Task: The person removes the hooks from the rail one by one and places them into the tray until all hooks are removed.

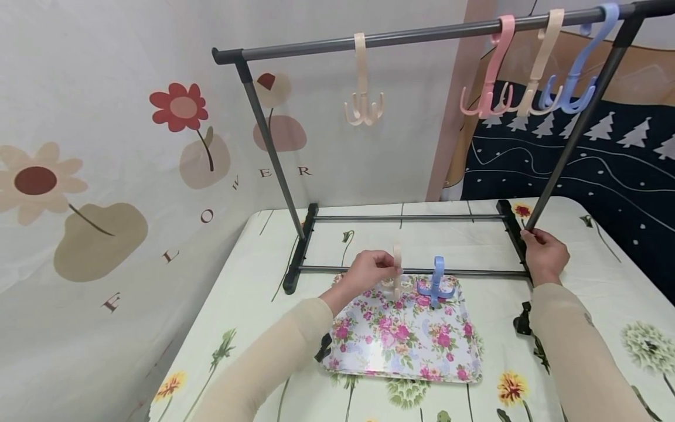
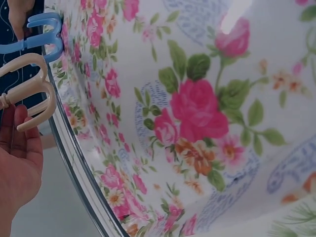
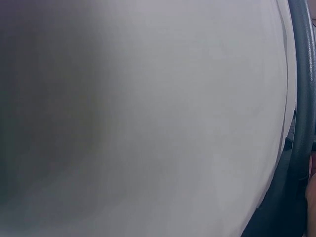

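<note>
My left hand [image 1: 371, 268] pinches the stem of a beige multi-prong hook [image 1: 397, 286] over the back edge of a floral tray [image 1: 392, 337]. In the left wrist view, the fingertips of that hand [image 2: 22, 173] are at the stem of the beige hook [image 2: 37, 91], just below its curved prongs. A blue hook [image 1: 436, 284] of the same kind lies on the tray to its right. My right hand [image 1: 546, 257] grips the lower end of the right post [image 1: 566, 138] of a dark metal rack, close to its black foot [image 1: 511, 225].
From the rack's top bar [image 1: 422, 38] hang a beige hook [image 1: 362, 88] left of centre, then pink [image 1: 493, 76], beige [image 1: 538, 73] and blue [image 1: 577, 70] hooks at the right. Two lower bars cross the flowered tablecloth [image 1: 253, 346]. A small black object [image 1: 522, 319] lies near my right sleeve.
</note>
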A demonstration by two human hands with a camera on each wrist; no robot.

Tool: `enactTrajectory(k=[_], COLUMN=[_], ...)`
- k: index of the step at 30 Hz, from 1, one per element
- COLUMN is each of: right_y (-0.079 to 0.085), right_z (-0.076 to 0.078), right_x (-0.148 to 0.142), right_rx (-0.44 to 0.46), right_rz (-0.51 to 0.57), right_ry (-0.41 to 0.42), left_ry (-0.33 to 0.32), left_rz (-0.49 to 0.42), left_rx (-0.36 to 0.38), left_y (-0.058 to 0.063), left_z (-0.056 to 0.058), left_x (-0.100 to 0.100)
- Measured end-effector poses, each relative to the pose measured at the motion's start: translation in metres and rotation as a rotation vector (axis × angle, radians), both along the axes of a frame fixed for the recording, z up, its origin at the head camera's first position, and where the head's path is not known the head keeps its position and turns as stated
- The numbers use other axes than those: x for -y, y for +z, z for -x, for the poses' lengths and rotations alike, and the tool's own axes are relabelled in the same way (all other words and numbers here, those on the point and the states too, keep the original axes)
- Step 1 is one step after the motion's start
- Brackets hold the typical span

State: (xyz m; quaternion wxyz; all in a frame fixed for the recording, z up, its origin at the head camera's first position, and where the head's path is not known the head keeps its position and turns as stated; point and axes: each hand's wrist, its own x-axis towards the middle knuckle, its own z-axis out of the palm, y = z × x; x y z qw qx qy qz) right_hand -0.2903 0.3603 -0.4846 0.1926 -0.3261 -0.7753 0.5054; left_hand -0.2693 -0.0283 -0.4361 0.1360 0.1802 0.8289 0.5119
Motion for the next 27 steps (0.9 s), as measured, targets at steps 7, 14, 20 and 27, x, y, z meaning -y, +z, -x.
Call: enactTrajectory(k=[7,14,20,27], right_y=[-0.001,-0.001,-0.001,0.001], right_z=[0.002,0.001,0.001,-0.001], right_x=[-0.001,0.000,0.000,0.000], right_rx=[-0.001,-0.008,-0.003,-0.008], right_rz=[-0.013,-0.011,-0.013,-0.002], right_ry=[-0.002,-0.011,-0.011,-0.002], left_ry=[-0.007,-0.003,-0.008,-0.015], left_rz=[0.011,0.020,0.045,0.050], left_rx=[0.015,-0.001,-0.011,-0.004], left_y=[-0.007,-0.015,-0.016,-0.014], left_z=[0.000,0.000,-0.001,-0.003], left_x=[-0.001,-0.002,-0.002,-0.003])
